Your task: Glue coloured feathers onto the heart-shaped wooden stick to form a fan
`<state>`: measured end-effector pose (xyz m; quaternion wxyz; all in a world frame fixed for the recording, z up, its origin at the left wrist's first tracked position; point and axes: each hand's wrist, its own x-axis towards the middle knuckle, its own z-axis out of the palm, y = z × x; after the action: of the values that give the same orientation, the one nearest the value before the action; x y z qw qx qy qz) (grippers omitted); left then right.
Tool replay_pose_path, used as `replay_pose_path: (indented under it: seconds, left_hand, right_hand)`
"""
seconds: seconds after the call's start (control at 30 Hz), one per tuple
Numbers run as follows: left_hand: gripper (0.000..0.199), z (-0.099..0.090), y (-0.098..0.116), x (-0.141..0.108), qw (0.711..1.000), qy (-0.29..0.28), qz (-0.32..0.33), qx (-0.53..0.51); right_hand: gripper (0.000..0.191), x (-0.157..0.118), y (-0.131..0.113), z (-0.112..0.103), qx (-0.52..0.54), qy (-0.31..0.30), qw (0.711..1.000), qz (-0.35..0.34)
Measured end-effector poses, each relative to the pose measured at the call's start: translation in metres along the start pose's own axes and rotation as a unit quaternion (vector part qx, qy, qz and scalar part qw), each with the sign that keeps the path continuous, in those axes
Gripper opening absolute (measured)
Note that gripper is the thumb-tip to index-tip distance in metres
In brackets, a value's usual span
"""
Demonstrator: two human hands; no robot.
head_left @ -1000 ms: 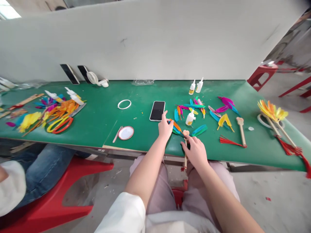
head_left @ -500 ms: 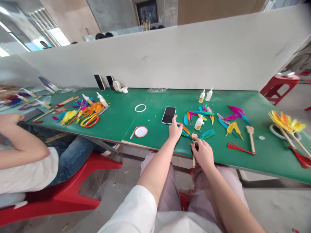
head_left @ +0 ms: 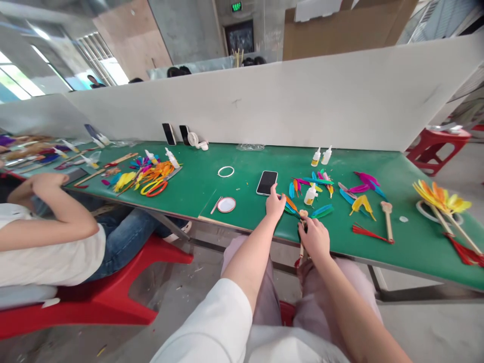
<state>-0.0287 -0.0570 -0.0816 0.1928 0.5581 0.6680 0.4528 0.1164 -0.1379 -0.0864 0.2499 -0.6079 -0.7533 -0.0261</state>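
My left hand [head_left: 276, 203] is at the lower edge of a black-screened phone [head_left: 267, 182], beside orange and blue feathers [head_left: 290, 203]; its index finger is extended, and its other fingers are partly hidden. My right hand [head_left: 315, 233] has its fingers closed on a wooden stick [head_left: 302, 249] at the table's front edge. The stick's pale, rounded head [head_left: 303, 214] shows above the fingers, and a red tassel hangs near its lower end. Blue-green feathers [head_left: 322, 210] spread to the right of that head. A white glue bottle [head_left: 310, 194] stands just behind.
On the green table [head_left: 196, 176] lie a white ring [head_left: 226, 171], a round lid [head_left: 226, 204], loose feathers [head_left: 365, 182], another wooden stick [head_left: 387, 222] and a yellow feather fan [head_left: 442, 197]. A person [head_left: 49, 229] sits at the left.
The camera view has tilted up and shifted slightly left. Both hands remain in nearly the same places relative to the phone and the stick.
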Motion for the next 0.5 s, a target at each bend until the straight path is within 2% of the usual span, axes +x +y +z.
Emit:
replay_pose_path:
  seconds: [0.17, 0.37, 0.43, 0.5]
  left_hand:
    - [0.049, -0.007, 0.002, -0.008, 0.999, 0.033, 0.010, -0.006]
    - [0.044, -0.025, 0.009, -0.035, 0.995, 0.089, 0.049, 0.010]
    - [0.041, -0.031, 0.020, -0.045, 0.990, 0.107, 0.087, 0.007]
    - [0.037, -0.039, 0.042, -0.054, 0.981, 0.128, 0.142, -0.028]
  right_hand:
    - [0.029, 0.000, -0.001, 0.000, -0.008, -0.011, 1.000, 0.014]
    - [0.031, 0.003, -0.002, -0.004, -0.009, -0.030, 0.999, 0.014]
    - [0.031, 0.003, -0.002, -0.005, -0.008, -0.030, 0.999, 0.014]
    - [0.031, 0.004, -0.002, -0.006, 0.002, -0.032, 0.999, 0.020]
